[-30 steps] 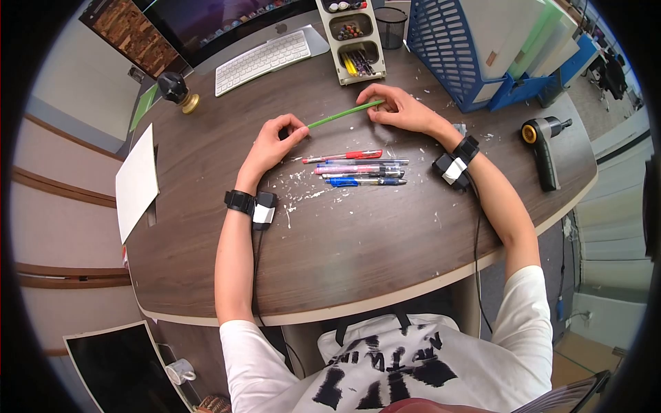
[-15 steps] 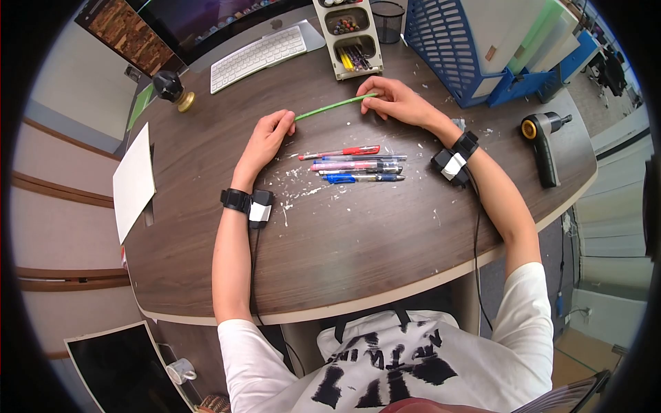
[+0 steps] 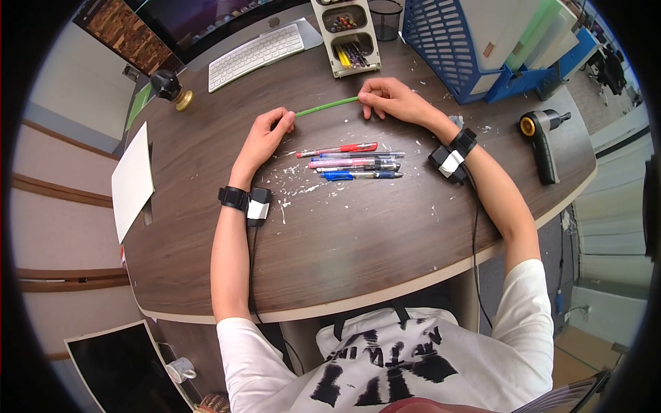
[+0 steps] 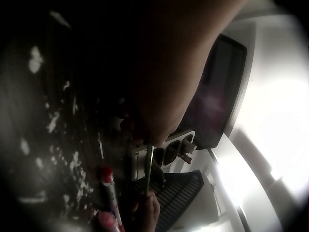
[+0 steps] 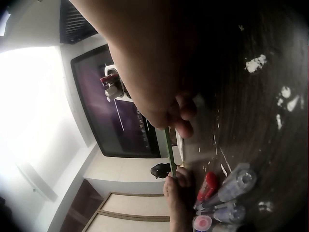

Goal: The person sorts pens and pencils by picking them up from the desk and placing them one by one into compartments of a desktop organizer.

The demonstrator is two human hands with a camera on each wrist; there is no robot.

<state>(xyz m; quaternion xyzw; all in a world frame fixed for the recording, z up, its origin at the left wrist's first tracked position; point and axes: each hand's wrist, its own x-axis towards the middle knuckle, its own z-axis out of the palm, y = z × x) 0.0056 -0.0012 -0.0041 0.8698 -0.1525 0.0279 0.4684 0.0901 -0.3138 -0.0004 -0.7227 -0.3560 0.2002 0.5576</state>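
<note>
Head: hands (image 3: 263,140) (image 3: 394,100) pinch green stick (image 3: 327,105); front desk edge (image 3: 385,297) well apart.

Head view, upper centre: both ends of the green stick (image 3: 326,106) lie hidden within the left hand (image 3: 265,136) and right hand (image 3: 392,100); the upper edge cuts off the monitor (image 3: 200,22) and the organizer (image 3: 351,36). Left wrist view, bottom: a pink-ended pen (image 4: 107,221), cropped. Right wrist view, lower right: pens (image 5: 235,186), blurred.
</note>
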